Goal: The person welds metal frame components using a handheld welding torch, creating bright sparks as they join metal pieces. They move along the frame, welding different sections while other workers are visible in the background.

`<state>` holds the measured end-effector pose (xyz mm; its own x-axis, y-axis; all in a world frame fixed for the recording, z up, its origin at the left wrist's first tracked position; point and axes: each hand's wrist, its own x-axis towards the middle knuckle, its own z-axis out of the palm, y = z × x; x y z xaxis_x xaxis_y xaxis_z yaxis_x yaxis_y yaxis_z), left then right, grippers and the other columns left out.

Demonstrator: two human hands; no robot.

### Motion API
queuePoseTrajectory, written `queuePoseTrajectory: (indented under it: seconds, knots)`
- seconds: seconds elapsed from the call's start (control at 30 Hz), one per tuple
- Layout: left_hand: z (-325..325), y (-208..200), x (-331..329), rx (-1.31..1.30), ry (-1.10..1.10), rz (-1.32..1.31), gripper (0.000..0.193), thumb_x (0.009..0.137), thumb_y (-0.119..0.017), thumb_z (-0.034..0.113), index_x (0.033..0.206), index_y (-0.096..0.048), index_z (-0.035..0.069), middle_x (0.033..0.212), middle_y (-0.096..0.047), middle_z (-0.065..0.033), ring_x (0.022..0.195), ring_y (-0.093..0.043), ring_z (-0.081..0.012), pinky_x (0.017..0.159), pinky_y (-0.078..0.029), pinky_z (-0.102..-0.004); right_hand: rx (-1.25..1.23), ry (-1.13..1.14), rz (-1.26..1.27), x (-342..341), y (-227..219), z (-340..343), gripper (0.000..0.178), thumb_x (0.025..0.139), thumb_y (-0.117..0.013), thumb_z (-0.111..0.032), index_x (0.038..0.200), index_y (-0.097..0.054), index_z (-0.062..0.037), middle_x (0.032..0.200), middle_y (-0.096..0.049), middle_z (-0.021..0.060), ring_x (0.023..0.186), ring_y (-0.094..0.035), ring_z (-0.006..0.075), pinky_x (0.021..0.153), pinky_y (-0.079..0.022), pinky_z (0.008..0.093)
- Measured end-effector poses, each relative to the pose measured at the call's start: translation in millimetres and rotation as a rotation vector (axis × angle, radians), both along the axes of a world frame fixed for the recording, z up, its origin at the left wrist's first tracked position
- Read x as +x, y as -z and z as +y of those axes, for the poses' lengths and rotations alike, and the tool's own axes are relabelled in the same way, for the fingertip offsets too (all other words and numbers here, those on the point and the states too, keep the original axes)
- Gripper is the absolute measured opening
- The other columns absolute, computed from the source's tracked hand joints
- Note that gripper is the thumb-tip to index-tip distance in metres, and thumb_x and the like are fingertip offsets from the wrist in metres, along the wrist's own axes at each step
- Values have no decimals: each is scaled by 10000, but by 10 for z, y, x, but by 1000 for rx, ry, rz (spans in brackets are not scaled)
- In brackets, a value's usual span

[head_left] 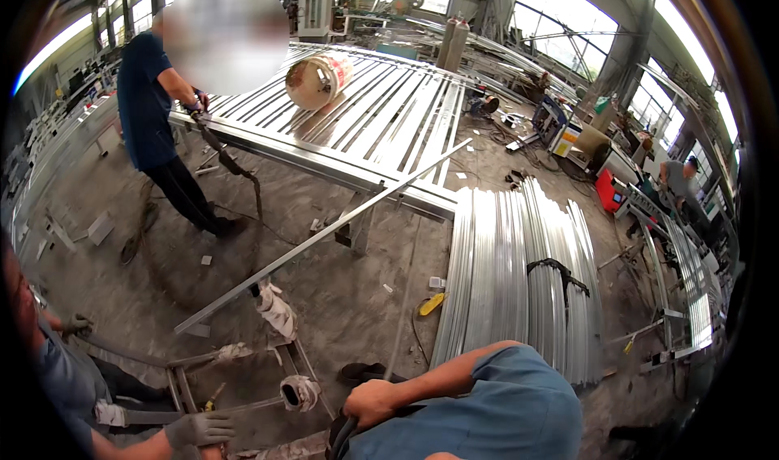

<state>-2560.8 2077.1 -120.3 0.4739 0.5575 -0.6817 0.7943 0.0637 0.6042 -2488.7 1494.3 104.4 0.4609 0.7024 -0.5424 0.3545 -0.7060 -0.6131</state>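
My right hand reaches in from the lower right, bare, its fingers curled round a dark, hose-like thing whose ends are hidden. My left hand does not show; a sliver of skin at the bottom edge is too small to identify. Ahead of my right hand, a low metal frame stand has posts wrapped in pale cloth. A long thin metal tube slants across one wrapped post and the edge of a large slatted metal panel. Right of my arm lies a strapped bundle of shiny metal profiles.
At the lower left, a co-worker's gloved hand is beside the stand. Another person in dark blue works at the panel's left side. A bucket lies on the panel. A yellow object and cables are on the floor.
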Motion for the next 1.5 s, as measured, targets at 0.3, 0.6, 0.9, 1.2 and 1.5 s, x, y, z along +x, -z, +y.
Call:
queuePoseTrajectory:
  seconds: [0.3,0.6,0.9,1.2,1.5]
  knots:
    - [680,173,-987,371,441,371,175,720,-764,110,597,-675,22,607,-666,-118,579,-671,-242,540,-514,-404,57,-124,70,161,-287,1029,375,838,-741,-517,951,-738,-160,810,-712,127,845,-699,371,694,-527,496]
    - [947,8,-2086,332,172,216,294,858,-727,107,1106,-737,-50,983,-765,-190,769,-717,-263,681,-549,-440,57,-189,-7,249,-298,1742,442,852,-733,-592,881,-728,-151,663,-652,99,708,-687,341,617,-516,458]
    - [1468,505,-2170,-222,-258,-68,233,836,-715,41,1053,-741,-39,925,-747,-146,755,-712,-279,630,-548,-427,140,-263,41,328,-406,2230,442,867,-725,-594,872,-719,-152,653,-649,114,706,-688,362,608,-514,478]
    - [1668,-41,-1886,-178,-268,-240,183,824,-688,9,1002,-700,-32,854,-703,-116,646,-646,-253,613,-531,-391,145,-150,-183,960,-234,2518,444,844,-753,-565,873,-722,-123,718,-685,139,746,-695,386,668,-547,482]
    - [679,-56,-1795,-258,-904,-701,214,1000,-674,317,1136,-628,158,983,-702,-34,869,-688,-209,710,-541,-382,-214,-165,-166,2016,1743,1819,506,944,-658,-564,1134,-737,-102,1009,-740,141,1008,-693,353,849,-534,495]
